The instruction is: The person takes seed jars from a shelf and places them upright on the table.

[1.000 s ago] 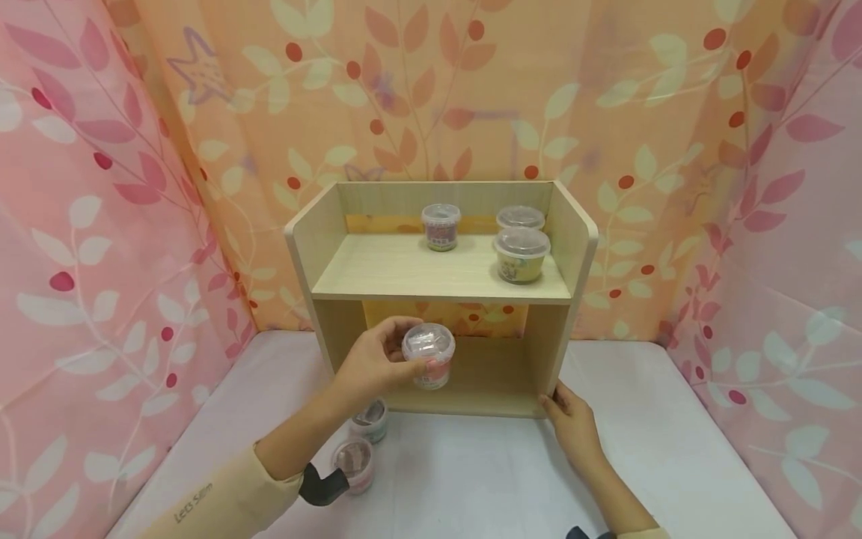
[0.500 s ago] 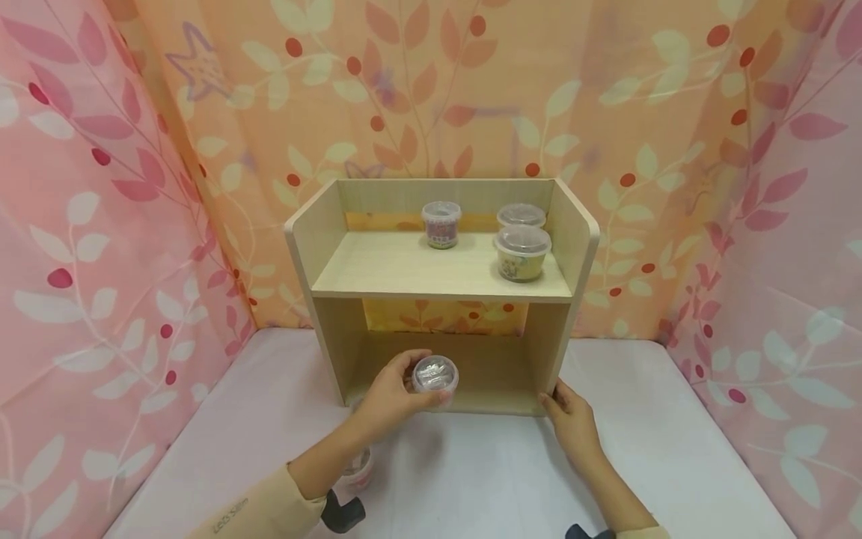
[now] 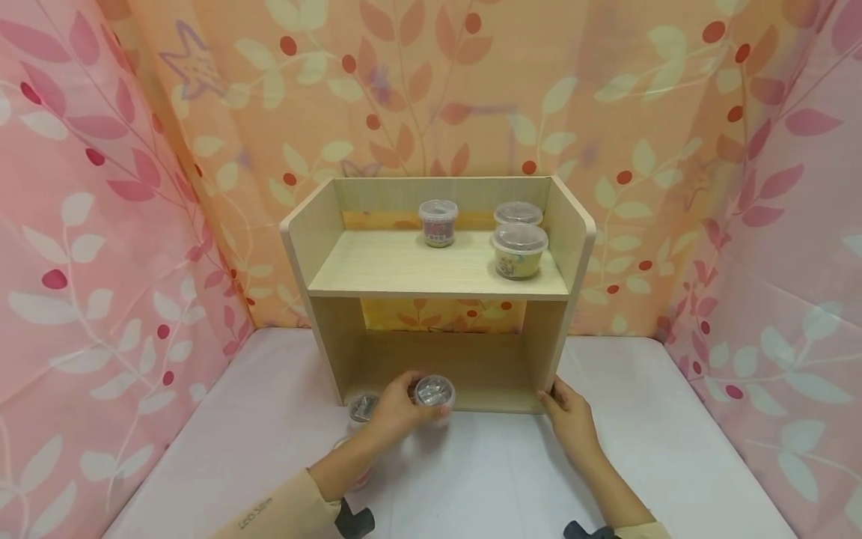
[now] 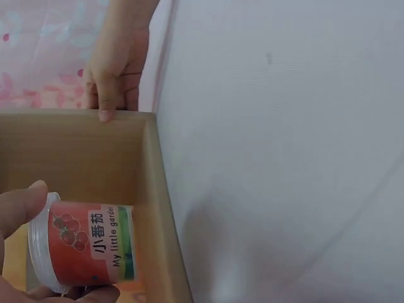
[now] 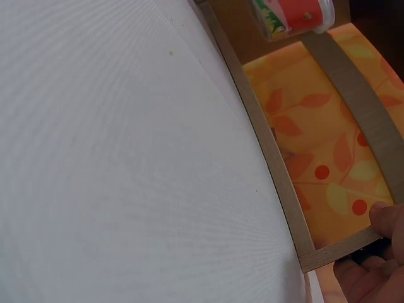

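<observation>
My left hand (image 3: 396, 408) grips a small clear-lidded plastic tub (image 3: 434, 392) between thumb and fingers, at the front edge of the wooden shelf's lower level (image 3: 491, 378). In the left wrist view the tub (image 4: 82, 246) shows a red label with tomatoes and the words "My little garden". On the shelf's right side panel (image 3: 569, 299), near the bottom, my right hand (image 3: 574, 423) holds the front edge. The right wrist view shows its thumb and fingers (image 5: 382, 218) on either side of that panel, with the tub (image 5: 297, 16) at the top.
Two more tubs stand on the white table at left: one (image 3: 364, 408) beside the left hand, another (image 3: 360, 475) mostly behind the forearm. The upper level holds a small tub (image 3: 438, 224) and two wider tubs, one in front (image 3: 519, 254) and one behind (image 3: 518, 212). Floral curtains (image 3: 431, 90) surround the table.
My left hand has lowered the tub from in front of the shelf's middle opening to the lower level's front edge. The right hand keeps its hold on the side panel.
</observation>
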The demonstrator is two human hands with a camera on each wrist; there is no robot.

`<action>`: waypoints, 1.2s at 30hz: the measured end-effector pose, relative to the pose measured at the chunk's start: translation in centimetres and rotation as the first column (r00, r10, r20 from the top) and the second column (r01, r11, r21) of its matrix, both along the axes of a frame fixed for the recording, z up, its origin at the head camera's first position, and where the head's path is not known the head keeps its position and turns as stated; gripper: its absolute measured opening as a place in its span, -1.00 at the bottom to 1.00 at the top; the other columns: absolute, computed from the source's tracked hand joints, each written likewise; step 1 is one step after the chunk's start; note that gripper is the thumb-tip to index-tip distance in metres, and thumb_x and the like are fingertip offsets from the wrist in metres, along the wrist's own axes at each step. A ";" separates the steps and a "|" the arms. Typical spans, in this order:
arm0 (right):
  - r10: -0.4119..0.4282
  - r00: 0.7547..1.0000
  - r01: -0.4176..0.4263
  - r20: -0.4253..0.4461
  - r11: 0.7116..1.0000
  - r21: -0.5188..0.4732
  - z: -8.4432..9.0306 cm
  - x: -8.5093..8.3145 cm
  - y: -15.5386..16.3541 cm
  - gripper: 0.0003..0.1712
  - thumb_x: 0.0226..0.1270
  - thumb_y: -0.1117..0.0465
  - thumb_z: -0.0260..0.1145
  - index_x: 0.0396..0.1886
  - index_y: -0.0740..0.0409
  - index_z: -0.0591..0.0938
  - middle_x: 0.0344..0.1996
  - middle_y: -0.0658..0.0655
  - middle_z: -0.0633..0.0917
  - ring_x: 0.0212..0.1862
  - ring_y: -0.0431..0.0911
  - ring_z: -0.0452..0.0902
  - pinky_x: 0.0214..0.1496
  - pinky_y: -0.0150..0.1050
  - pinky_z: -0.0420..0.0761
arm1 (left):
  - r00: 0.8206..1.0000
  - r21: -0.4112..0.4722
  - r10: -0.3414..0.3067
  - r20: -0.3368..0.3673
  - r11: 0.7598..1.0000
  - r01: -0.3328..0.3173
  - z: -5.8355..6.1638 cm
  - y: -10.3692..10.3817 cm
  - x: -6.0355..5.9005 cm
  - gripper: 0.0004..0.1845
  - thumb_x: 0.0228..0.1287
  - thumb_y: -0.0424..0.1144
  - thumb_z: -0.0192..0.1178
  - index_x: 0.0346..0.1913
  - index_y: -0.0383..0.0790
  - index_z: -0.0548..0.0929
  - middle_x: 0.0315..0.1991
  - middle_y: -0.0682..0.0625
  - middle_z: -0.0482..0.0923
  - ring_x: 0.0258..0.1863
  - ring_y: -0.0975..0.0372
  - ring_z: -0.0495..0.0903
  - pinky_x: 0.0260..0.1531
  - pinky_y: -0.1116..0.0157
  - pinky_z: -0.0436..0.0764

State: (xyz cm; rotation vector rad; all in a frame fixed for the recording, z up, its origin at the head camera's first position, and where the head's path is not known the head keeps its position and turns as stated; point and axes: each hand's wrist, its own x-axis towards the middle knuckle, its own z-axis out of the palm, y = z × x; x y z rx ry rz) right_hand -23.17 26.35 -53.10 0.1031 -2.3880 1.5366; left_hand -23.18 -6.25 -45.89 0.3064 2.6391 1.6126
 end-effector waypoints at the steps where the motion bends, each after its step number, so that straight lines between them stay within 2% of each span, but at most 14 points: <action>1: 0.001 1.000 -0.001 0.001 1.000 0.001 0.0 0.0 0.0 -0.37 0.54 0.22 0.27 0.47 0.41 0.35 0.30 0.46 0.53 0.30 0.26 0.52 0.22 -0.06 0.58 | 1.000 -0.001 0.005 0.006 1.000 -0.005 -0.2 0.0 0.0 -0.16 -0.07 -0.15 0.66 0.28 -0.38 0.52 0.11 -0.20 0.63 0.10 -0.01 0.62 0.15 -0.04 0.60; 8: 0.018 1.000 -0.018 0.012 1.000 -0.011 0.2 0.2 -0.1 -0.36 0.56 0.21 0.24 0.49 0.41 0.33 0.32 0.47 0.51 0.33 0.26 0.49 0.23 -0.04 0.56 | 0.999 0.007 0.010 0.044 1.000 -0.010 -1.8 0.2 -0.4 -0.14 -0.08 -0.23 0.66 0.29 -0.44 0.48 0.16 -0.28 0.58 0.14 -0.08 0.58 0.19 -0.10 0.55; 13: 0.024 1.000 -0.024 0.019 1.000 -0.010 0.3 0.2 -0.1 -0.35 0.57 0.22 0.24 0.49 0.44 0.31 0.32 0.48 0.50 0.33 0.28 0.48 0.23 -0.03 0.55 | 0.998 -0.031 0.030 0.055 0.999 -0.029 -2.7 0.6 -0.7 -0.10 -0.13 -0.25 0.68 0.31 -0.44 0.46 0.20 -0.30 0.57 0.20 -0.13 0.56 0.26 -0.13 0.49; 21: 0.007 1.000 -0.007 0.015 1.000 0.000 0.1 0.1 -0.1 -0.37 0.55 0.24 0.25 0.47 0.45 0.33 0.29 0.48 0.53 0.30 0.28 0.51 0.22 -0.03 0.57 | 0.997 -0.090 0.061 0.057 0.994 -0.056 -3.2 1.1 -0.5 -0.08 -0.17 -0.23 0.71 0.30 -0.41 0.48 0.19 -0.29 0.58 0.18 -0.16 0.57 0.24 -0.15 0.50; 26: 0.008 1.000 -0.008 0.021 1.000 0.004 0.4 0.1 0.0 -0.36 0.56 0.21 0.24 0.48 0.42 0.33 0.31 0.47 0.52 0.32 0.26 0.50 0.23 -0.05 0.57 | 0.998 -0.104 0.035 0.052 0.994 -0.029 -3.0 1.1 -0.4 -0.10 -0.10 -0.22 0.68 0.31 -0.45 0.44 0.20 -0.32 0.56 0.19 -0.18 0.56 0.24 -0.16 0.50; 30: 0.014 1.000 -0.014 0.023 1.000 0.007 0.4 0.2 0.0 -0.34 0.57 0.17 0.24 0.49 0.42 0.31 0.32 0.47 0.50 0.33 0.28 0.48 0.24 -0.04 0.55 | 0.998 -0.113 -0.016 0.056 0.993 0.022 -2.5 1.0 -0.1 -0.08 -0.01 -0.19 0.64 0.35 -0.48 0.38 0.22 -0.35 0.53 0.23 -0.21 0.53 0.26 -0.18 0.48; 33: 0.011 1.000 -0.011 0.029 1.000 0.002 0.3 0.2 0.0 -0.34 0.57 0.18 0.24 0.50 0.41 0.31 0.33 0.47 0.49 0.33 0.28 0.48 0.24 -0.02 0.55 | 0.998 -0.130 -0.054 0.036 0.990 0.059 -1.5 0.7 0.2 -0.06 0.03 -0.15 0.62 0.38 -0.48 0.35 0.24 -0.38 0.50 0.24 -0.21 0.51 0.26 -0.18 0.49; 36: 0.005 0.999 -0.005 0.032 1.000 -0.009 0.2 0.2 0.0 -0.35 0.56 0.20 0.25 0.49 0.41 0.32 0.32 0.47 0.50 0.33 0.27 0.49 0.25 -0.02 0.55 | 0.994 -0.167 -0.103 -0.027 0.981 0.098 0.2 0.3 0.6 -0.04 0.05 -0.09 0.60 0.41 -0.45 0.34 0.26 -0.37 0.47 0.27 -0.20 0.49 0.25 -0.16 0.51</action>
